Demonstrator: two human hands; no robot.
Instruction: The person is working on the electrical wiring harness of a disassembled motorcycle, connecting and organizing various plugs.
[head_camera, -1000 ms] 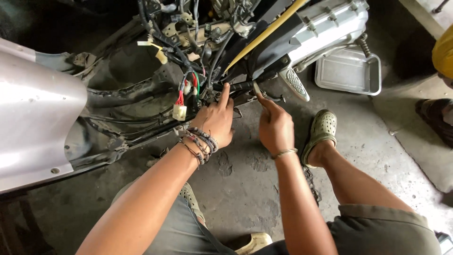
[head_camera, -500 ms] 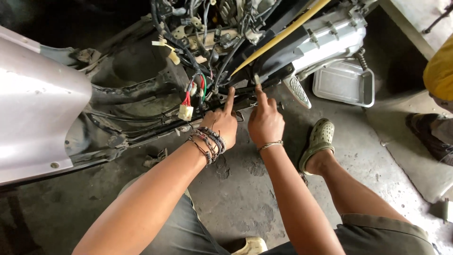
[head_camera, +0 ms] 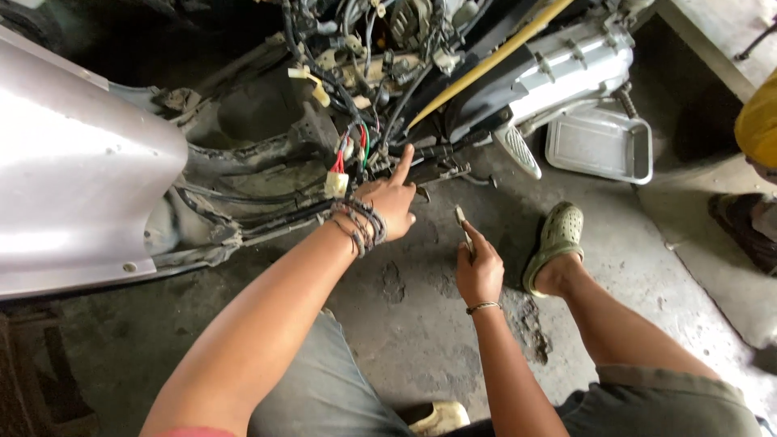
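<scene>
left hand (head_camera: 394, 202): forefinger stays on scooter frame (head_camera: 433, 170), fingers apart | right hand (head_camera: 479, 271): drawn back, fingers clamped on small tool (head_camera: 463, 222)

Wire tangle (head_camera: 356, 121) above; bare floor (head_camera: 421, 324) below.

Head view: we look down from our own head, steeply, over both forearms.
Facing: forward and down toward the stripped scooter (head_camera: 421, 105) and the concrete floor (head_camera: 421, 324) before us.
Nearness: close; our left hand (head_camera: 392, 202) and right hand (head_camera: 479, 271) sit mid-frame.
Shared scene: we have one view only.
</scene>
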